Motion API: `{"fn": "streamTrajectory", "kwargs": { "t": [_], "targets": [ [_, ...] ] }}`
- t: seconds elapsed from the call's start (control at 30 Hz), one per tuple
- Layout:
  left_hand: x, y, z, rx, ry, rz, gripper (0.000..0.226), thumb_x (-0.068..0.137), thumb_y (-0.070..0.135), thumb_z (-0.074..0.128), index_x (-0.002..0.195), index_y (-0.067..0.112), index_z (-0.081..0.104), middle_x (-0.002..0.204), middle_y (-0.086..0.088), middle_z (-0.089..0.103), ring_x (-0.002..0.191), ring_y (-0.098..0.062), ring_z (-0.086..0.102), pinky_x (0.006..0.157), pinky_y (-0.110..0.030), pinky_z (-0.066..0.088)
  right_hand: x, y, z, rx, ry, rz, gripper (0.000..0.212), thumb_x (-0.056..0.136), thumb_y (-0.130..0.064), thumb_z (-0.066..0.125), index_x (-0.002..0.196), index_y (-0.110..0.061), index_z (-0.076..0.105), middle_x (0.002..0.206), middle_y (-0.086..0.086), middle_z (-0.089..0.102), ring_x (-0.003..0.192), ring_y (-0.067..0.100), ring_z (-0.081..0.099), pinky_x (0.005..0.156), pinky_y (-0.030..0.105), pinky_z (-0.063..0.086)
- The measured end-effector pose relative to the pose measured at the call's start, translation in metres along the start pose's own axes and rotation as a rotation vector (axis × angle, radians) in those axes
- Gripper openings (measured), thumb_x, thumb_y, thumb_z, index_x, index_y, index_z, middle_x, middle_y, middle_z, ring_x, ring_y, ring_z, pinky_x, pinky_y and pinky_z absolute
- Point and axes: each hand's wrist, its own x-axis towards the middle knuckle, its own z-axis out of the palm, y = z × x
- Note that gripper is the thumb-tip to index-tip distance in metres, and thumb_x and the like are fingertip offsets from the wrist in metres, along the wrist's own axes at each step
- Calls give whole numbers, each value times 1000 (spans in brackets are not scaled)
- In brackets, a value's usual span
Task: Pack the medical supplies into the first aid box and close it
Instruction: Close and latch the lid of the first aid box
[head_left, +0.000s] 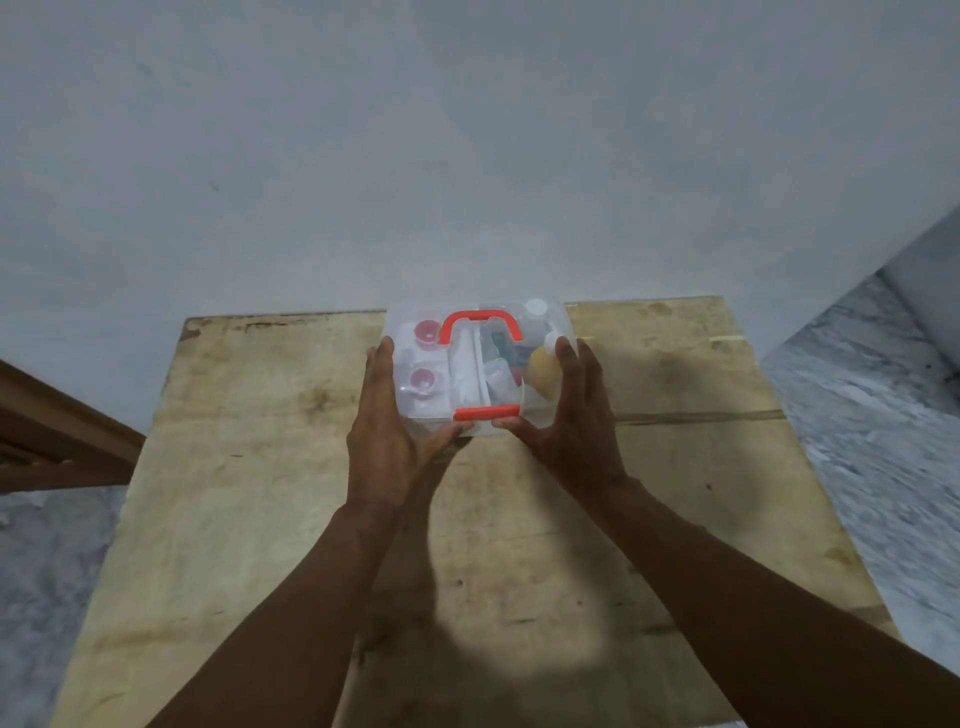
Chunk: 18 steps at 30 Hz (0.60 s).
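Both hands cup the first aid box (478, 364) at the worktop's (260, 493) far edge, left hand (384, 431) and right hand (571, 421) on opposite short sides, thumbs just under the red latch (487, 413), looks about closed.

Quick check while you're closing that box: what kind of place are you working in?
Probably a plain room in a home, not a clinic: a worn, stained plywood table pushed against a bare pale wall, with mottled stone flooring alongside.
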Motion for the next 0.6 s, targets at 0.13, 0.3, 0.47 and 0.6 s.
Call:
{"fn": "streamTrajectory", "kwargs": {
  "t": [0.13,0.3,0.47,0.6],
  "targets": [
    [0,-1,-1,-19,15,14,111,65,77,67,154,29,20,155,3,38,137,-21,46,110,-46,43,-1,4,4,22,9,5,99,70,-61,75,142,-18,22,145,23,40,129,36,47,101,53,48],
    [-3,6,-6,-64,-19,15,110,65,74,71,152,31,20,155,4,39,135,-18,48,109,-43,44,1,1,0,68,-28,66,102,66,-61,78,140,-18,23,143,18,42,126,30,48,98,49,52],
    [-4,17,-11,-101,-52,-1,107,65,51,82,145,44,11,144,15,39,125,-5,44,98,-13,38,4,4,-5,157,-34,70,103,60,-53,84,137,-13,28,136,18,45,120,31,50,95,50,52],
    [0,14,-10,-142,-52,-109,132,64,41,90,157,22,-1,152,3,41,132,-18,48,100,-23,38,9,0,-14,355,-111,241,121,53,-49,89,146,-18,18,147,7,33,130,22,41,104,45,48]
  ]
}}
